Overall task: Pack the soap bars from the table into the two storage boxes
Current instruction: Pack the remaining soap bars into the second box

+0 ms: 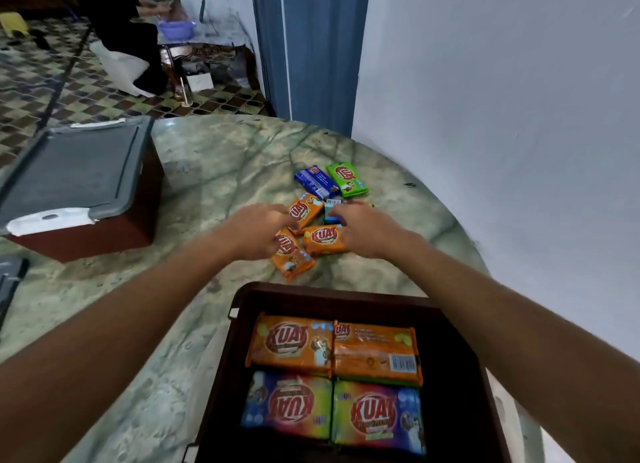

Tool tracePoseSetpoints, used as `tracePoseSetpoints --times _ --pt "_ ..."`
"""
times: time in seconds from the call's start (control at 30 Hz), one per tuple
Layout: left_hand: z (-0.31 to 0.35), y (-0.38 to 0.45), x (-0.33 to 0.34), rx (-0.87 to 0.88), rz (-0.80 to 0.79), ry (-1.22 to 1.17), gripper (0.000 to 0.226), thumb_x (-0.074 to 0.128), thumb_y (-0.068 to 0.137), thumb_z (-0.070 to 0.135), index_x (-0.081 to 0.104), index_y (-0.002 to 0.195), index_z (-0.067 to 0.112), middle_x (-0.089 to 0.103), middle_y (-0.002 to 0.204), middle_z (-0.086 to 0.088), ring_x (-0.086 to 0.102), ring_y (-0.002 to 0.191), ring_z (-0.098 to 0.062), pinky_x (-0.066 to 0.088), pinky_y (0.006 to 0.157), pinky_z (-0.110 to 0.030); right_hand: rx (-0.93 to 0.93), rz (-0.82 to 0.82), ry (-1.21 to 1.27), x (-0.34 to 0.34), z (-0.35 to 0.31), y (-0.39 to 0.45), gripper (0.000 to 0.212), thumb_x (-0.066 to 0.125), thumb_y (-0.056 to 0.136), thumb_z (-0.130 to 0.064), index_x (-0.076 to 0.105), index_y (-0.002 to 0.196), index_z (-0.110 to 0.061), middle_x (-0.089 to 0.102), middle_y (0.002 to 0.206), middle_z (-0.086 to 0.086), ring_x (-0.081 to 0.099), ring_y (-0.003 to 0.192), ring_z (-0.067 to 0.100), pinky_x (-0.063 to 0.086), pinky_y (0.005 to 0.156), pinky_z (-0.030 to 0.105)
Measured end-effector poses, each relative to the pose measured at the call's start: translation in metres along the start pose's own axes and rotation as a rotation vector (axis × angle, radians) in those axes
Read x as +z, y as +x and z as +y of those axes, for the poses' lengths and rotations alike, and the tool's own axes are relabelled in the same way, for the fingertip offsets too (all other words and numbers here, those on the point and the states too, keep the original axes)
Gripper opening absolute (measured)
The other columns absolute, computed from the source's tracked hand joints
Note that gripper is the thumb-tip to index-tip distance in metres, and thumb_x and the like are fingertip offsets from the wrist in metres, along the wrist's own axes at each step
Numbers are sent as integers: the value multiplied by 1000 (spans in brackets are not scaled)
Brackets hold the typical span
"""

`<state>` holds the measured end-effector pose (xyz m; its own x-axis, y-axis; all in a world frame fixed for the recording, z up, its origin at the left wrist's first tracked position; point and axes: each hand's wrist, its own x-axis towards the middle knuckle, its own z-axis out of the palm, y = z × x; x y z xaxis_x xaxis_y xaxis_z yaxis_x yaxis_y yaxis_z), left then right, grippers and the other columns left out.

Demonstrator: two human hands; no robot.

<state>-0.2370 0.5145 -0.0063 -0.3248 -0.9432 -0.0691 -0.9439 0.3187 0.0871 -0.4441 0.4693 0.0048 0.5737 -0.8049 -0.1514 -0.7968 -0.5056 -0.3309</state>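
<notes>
Open storage box (221, 376) at 6 o'clock held four soap bars; the lidded box (72, 171) sat at 9 o'clock. Left hand (258, 228) and right hand (363, 230) each gripped an orange bar (323, 241) among six on the table (214, 157).

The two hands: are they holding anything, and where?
Left hand touches an orange bar's top end; right hand grips another orange bar's right end.

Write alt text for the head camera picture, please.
Two bare hands, left and right, reach over a marble table into loose soap bars. An open brown box nearby holds four packs; another box sits lidded.
</notes>
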Motion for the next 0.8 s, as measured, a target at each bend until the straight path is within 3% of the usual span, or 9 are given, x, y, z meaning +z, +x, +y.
tracePoseSetpoints --times 0.07,0.1,0.17,0.23,0.33,0.43,0.57,0.7,0.8 --pt "-18 16 29 -32 -272 198 68 61 84 23 33 145 31 31 151 -7 34 134 -26 39 103 -43 0 -221 -131 25 13 36 47 63 89 -28 48 132 -19 57 129 9 56 112 26 44 88 32" --pt "-22 22 41 -48 -376 284 77 61 84 28 19 149 34 13 157 -8 18 142 -29 33 108 -50 3 -260 -201 36 17 49 51 64 88 -26 46 134 -19 55 131 10 55 115 27 45 92 36" --pt "-22 25 56 -59 -422 385 85 61 84 35 6 150 37 -9 159 -10 -3 145 -33 22 109 -62 9 -257 -350 57 17 62 60 62 87 -22 38 141 -18 47 138 12 47 123 32 44 97 44" --pt "-18 24 55 -7 -315 441 86 63 81 41 13 150 34 -2 159 -11 -1 145 -33 21 109 -62 13 -199 -495 62 14 61 60 61 86 -23 37 140 -13 41 140 13 41 127 35 41 98 48" --pt "-21 21 49 133 -240 485 79 69 69 53 41 138 26 27 151 -5 22 139 -25 30 106 -46 82 -230 -448 62 17 58 59 74 76 -32 51 126 -10 51 127 13 50 116 31 46 93 45" --pt "-24 6 38 56 -235 233 69 70 56 55 61 116 21 60 119 -2 52 112 -20 41 91 -34 124 -216 -393 42 26 40 59 79 68 -40 56 115 -12 59 116 9 57 102 26 48 79 35" --pt "-7 -17 -4 -44 -14 -116 78 56 43 61 66 105 16 65 95 -5 60 86 -23 50 74 -32 166 -36 -227 -3 22 0 69 79 60 -46 55 115 -13 54 114 10 52 103 27 44 74 32" --pt "43 -52 -58 108 34 -18 73 56 46 65 68 101 19 65 90 1 59 81 -19 50 70 -32 104 -45 -248 -41 -5 -65 63 79 56 -47 56 108 -18 47 100 0 47 95 21 38 68 31" --pt "84 -88 -70 152 -41 37 66 55 47 69 66 92 22 63 85 5 57 78 -16 49 69 -31 32 -138 -278 -55 -22 -127 57 76 55 -51 56 101 -24 50 93 -6 49 86 16 41 64 29"
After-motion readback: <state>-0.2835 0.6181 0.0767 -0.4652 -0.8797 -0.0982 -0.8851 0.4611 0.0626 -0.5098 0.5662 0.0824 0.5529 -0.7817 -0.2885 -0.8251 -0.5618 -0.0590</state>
